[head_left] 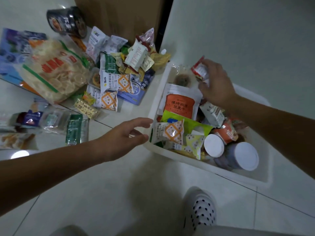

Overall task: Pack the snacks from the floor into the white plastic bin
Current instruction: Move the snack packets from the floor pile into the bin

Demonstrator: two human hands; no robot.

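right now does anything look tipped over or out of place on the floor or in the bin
Two things. The black noodle cup lies tipped on its side behind the snack pile. In the bin, both white-lidded jars lie on their sides too. Nothing looks spilled or torn. The right hand holds a red packet over the bin.

Premises: a private home, room type undetermined. Evidence: glossy pale tiled floor point(119, 193) with grout lines, plain white wall point(247, 31), brown wooden door point(122, 17), a foot in a polka-dot slipper point(201, 210), and household snack packets point(105, 65) heaped loose on the floor.
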